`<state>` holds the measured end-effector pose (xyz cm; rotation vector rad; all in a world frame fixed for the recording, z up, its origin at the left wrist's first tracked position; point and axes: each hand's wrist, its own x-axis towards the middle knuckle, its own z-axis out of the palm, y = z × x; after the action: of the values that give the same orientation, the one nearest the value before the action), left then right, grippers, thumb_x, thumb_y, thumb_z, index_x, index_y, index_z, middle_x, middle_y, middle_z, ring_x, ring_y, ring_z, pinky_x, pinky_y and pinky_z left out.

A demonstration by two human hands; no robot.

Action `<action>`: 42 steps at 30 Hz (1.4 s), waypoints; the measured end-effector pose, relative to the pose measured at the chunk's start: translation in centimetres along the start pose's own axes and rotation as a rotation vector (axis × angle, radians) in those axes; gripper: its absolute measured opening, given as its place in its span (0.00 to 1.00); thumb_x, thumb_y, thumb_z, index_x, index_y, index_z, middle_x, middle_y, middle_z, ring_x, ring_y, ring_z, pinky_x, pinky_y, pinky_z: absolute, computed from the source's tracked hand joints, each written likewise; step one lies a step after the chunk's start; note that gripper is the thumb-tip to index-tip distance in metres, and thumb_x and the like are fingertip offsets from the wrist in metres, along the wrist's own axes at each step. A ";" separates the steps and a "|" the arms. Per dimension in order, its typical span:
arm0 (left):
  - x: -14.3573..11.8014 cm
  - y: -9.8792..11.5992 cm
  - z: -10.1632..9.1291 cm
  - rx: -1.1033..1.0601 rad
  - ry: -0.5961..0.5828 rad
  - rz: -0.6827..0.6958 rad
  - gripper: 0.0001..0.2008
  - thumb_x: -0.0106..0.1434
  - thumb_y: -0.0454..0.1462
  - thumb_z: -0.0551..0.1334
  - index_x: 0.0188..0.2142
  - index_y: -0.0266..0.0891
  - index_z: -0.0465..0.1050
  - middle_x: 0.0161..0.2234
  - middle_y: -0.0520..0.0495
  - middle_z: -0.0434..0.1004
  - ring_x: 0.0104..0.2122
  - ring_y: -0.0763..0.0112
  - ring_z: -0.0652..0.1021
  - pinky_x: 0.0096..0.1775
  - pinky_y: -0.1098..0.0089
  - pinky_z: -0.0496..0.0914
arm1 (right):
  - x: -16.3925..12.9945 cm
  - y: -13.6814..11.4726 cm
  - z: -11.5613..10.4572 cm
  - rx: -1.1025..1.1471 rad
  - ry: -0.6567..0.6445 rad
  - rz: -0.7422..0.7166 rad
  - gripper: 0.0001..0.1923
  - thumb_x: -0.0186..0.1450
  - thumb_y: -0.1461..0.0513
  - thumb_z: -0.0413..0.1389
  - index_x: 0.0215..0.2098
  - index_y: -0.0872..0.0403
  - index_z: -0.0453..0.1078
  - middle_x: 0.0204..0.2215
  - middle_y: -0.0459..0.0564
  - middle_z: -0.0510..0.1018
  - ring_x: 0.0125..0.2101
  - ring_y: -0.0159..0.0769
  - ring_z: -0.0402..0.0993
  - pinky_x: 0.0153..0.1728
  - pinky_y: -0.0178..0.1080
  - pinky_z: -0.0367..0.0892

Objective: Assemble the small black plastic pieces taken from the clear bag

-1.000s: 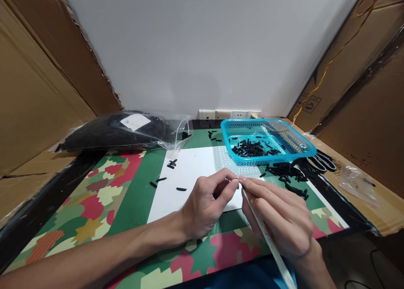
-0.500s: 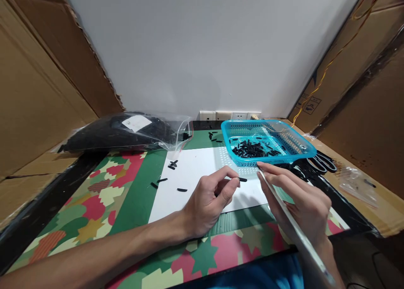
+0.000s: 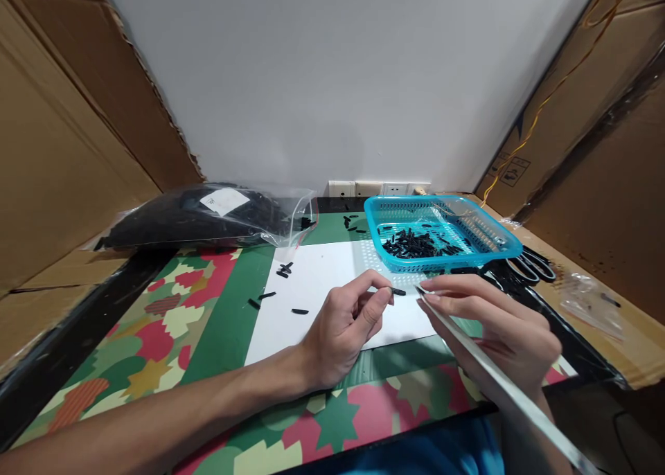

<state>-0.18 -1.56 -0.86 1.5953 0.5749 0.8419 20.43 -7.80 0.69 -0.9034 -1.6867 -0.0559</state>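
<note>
Left hand [image 3: 346, 326] rests with its heel on the white sheet of paper [image 3: 322, 281], thumb and forefinger pinched shut on a short black tube piece [image 3: 397, 292], the other fingers curled loosely beneath. That piece lies just above the sheet, in front of the turquoise plastic mesh basket [image 3: 493, 243], and only its right end pokes out of the pinch. Its long axis runs nearly level, left to right across the view, with the free end pointing toward the right hand [image 3: 496, 329].

Right hand is closed around a long, thin pale strip [image 3: 499, 385], fingers extended along it near the tip; the strip runs on a diagonal from the lower right corner up to a tip just beside the tube's free end, apparently not yet touching it.

To do this well, it seems best to keep the tube steady and level, leave enough of it clear of the fingertips, and bring the strip's tip in along the same line as the tube instead of at an angle. A light pinch should avoid flattening the opening.

More black pieces lie loose on the sheet, in the basket and beside it.
</note>
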 end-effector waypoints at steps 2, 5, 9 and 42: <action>-0.2 0.0 0.0 0.031 -0.027 0.014 0.15 0.78 0.49 0.55 0.41 0.40 0.67 0.20 0.62 0.51 0.19 0.79 0.55 0.22 0.73 0.49 | 0.0 -0.2 -0.1 0.117 0.014 0.005 0.13 0.63 0.75 0.66 0.38 0.53 0.80 0.41 0.53 0.86 0.37 0.41 0.86 0.35 0.40 0.81; -0.4 0.2 0.1 0.107 -0.065 0.049 0.16 0.79 0.48 0.54 0.43 0.39 0.69 0.20 0.61 0.56 0.20 0.78 0.59 0.24 0.73 0.54 | -0.1 -0.3 -0.1 0.218 -0.056 0.001 0.14 0.62 0.77 0.66 0.39 0.54 0.81 0.42 0.55 0.87 0.39 0.44 0.87 0.37 0.42 0.83; -0.6 0.3 0.1 0.145 -0.083 0.076 0.16 0.79 0.47 0.52 0.44 0.37 0.70 0.21 0.60 0.59 0.21 0.78 0.61 0.25 0.73 0.57 | -0.4 -0.4 0.1 0.236 -0.061 0.038 0.14 0.62 0.76 0.66 0.40 0.53 0.82 0.42 0.55 0.88 0.37 0.45 0.88 0.36 0.41 0.84; 0.0 1.0 0.1 0.178 -0.006 0.008 0.18 0.77 0.49 0.56 0.40 0.36 0.73 0.23 0.59 0.58 0.22 0.78 0.59 0.25 0.73 0.55 | -0.7 -1.1 2.1 -0.175 -0.123 -0.182 0.10 0.70 0.75 0.58 0.38 0.56 0.71 0.40 0.61 0.87 0.38 0.41 0.88 0.39 0.37 0.81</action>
<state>-0.18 -1.83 0.09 1.7616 0.6545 0.8100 18.11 -7.88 -0.16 -0.8950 -1.8974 -0.2791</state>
